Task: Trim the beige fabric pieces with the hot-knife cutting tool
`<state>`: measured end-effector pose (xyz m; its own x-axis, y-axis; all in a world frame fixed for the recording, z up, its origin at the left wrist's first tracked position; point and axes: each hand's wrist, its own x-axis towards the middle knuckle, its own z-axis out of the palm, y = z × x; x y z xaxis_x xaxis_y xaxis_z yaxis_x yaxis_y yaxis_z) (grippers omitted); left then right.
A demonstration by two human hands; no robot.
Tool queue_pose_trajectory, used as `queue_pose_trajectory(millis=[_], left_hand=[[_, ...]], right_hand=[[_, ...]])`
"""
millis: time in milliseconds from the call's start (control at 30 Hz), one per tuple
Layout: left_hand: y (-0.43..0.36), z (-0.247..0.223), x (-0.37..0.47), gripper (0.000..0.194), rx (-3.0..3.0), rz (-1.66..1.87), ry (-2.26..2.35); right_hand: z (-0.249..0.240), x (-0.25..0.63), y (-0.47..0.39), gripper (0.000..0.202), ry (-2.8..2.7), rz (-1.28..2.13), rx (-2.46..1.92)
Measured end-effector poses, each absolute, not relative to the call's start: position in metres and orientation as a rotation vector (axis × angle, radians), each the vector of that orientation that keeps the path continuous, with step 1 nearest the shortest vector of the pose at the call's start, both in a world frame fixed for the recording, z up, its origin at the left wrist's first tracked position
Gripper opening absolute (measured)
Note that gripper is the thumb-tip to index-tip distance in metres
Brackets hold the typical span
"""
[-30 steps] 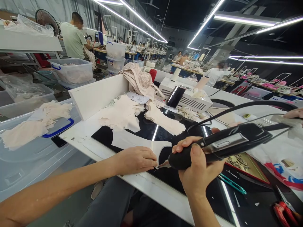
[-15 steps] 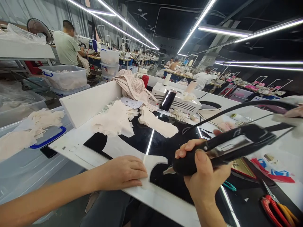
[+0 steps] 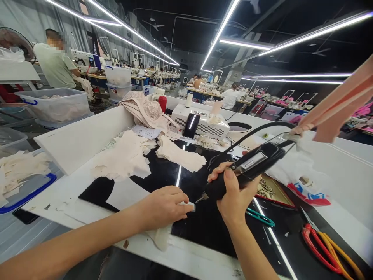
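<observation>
My right hand (image 3: 233, 190) is wrapped around a black corded hand tool (image 3: 247, 165) with a pointed metal tip, directed down and left. The tip is close to the narrow end of a pale fabric piece (image 3: 126, 194); I cannot tell whether they touch. My left hand (image 3: 167, 206) lies over that piece with curled fingers, gripping its narrow end, which shows beyond the fingertips. Part of the fabric is hidden under my left hand and forearm, and its lower flap hangs near the table's front edge. Beneath lies a glossy black board (image 3: 204, 229).
Cut beige fabric pieces (image 3: 122, 155) and a small stack (image 3: 180, 153) lie behind my hands. Right of them are teal snips (image 3: 260, 217), red-and-orange-handled scissors (image 3: 320, 245) and a tray (image 3: 275, 190). A vented white box (image 3: 204, 122) and a phone (image 3: 191, 125) stand behind.
My left fingers have gone from lying flat on the fabric to curling around its narrow end. The tool's tip is now closer to that end. The view has turned right.
</observation>
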<state>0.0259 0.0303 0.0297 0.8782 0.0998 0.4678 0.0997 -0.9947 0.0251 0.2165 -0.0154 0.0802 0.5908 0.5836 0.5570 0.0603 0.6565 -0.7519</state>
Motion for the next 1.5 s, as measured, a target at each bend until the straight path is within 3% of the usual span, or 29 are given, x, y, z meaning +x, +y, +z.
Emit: queue_pose_trajectory(millis=[333,1300,1500], left_hand=[[0.037,0.021,0.031,0.033,3.078,0.649,0.209],[0.043,0.020,0.018,0.026,3.026,0.643,0.307],[0.043,0.021,0.018,0.027,3.026,0.606,0.303]], right_hand=[[0.072,0.215,-0.015,0.033,-0.956,0.360,-0.804],[0.072,0.213,-0.011,0.035,-0.990,0.395,-0.779],[0.074,0.213,-0.009,0.047,-0.988,0.370,-0.799]])
